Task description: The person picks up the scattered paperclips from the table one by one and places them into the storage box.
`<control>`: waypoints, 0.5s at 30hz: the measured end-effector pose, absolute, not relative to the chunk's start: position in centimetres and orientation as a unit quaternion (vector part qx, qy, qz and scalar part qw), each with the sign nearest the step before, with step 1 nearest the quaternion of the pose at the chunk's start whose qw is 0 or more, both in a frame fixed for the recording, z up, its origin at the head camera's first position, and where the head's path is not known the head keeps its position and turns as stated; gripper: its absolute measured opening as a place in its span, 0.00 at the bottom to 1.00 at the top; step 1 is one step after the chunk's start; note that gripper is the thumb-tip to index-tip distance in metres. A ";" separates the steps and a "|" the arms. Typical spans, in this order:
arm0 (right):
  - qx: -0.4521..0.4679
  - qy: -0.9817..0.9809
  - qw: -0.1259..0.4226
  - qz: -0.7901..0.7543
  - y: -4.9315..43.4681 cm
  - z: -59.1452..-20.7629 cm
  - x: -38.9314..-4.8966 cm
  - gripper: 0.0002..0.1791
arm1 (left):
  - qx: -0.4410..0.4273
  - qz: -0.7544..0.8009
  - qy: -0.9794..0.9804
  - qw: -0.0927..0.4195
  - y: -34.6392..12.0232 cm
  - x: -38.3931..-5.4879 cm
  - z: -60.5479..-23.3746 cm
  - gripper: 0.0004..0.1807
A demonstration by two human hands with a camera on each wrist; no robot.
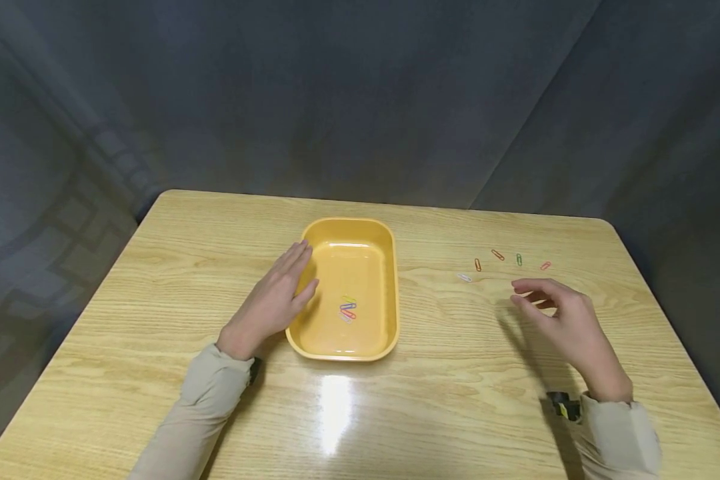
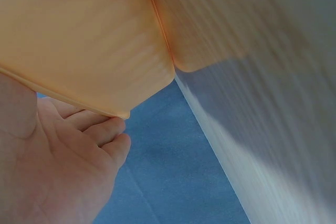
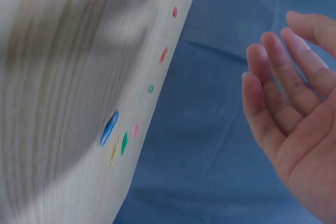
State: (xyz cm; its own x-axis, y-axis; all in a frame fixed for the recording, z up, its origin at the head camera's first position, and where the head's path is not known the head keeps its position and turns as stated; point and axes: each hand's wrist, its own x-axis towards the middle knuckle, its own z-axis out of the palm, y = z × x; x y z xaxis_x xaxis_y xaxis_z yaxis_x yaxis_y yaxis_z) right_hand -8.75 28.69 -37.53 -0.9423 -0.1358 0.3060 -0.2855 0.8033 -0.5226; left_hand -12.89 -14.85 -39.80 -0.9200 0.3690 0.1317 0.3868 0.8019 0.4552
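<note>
My left hand [image 1: 267, 300] rests at the left rim of a yellow plastic tray [image 1: 395, 300], fingers extended along it and thumb over the inside. Several coloured paper clips [image 1: 349, 307] lie together on the tray's floor. To the right, my right hand [image 1: 567, 323] hovers above the table with loosely bent fingers and nothing between them. Beyond its fingertips lie loose clips: white [image 1: 465, 277], two red ones, green [image 1: 519, 259] and pink [image 1: 545, 265]. The right wrist view also shows a blue clip [image 3: 109, 128] and a yellow clip [image 3: 114, 151], hidden by the hand in the head view.
The light wood-grain table [image 1: 216, 233] has rounded far corners. A dark blue-grey curtain [image 1: 360, 100] hangs behind it and along both sides. Light reflects off the tabletop in front of the tray.
</note>
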 end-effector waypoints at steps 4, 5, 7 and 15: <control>0.102 -0.941 0.129 0.295 29.5 -37.5 -8.6 0.14 | -0.198 -0.245 -0.949 0.017 -14.8 -12.9 -39.8 0.35; 0.101 -0.942 0.130 0.294 29.7 -37.5 -8.6 0.14 | -0.198 -0.245 -0.949 0.017 -14.8 -12.9 -39.8 0.35; 0.100 -0.943 0.131 0.289 29.9 -37.7 -8.5 0.13 | -0.198 -0.245 -0.949 0.016 -14.8 -12.9 -39.8 0.35; 0.098 -0.947 0.123 0.280 30.9 -38.1 -8.3 0.14 | -0.200 -0.243 -0.949 0.021 -14.9 -12.9 -39.8 0.35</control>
State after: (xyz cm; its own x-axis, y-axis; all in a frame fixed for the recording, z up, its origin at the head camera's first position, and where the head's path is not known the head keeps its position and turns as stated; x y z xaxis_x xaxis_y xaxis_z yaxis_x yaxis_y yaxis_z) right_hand -8.31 30.93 -38.10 -0.9502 -0.1174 0.2887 -0.2556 0.8238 -0.5060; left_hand -12.85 -14.87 -39.76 -0.9193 0.3693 0.1362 0.3893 0.8019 0.4532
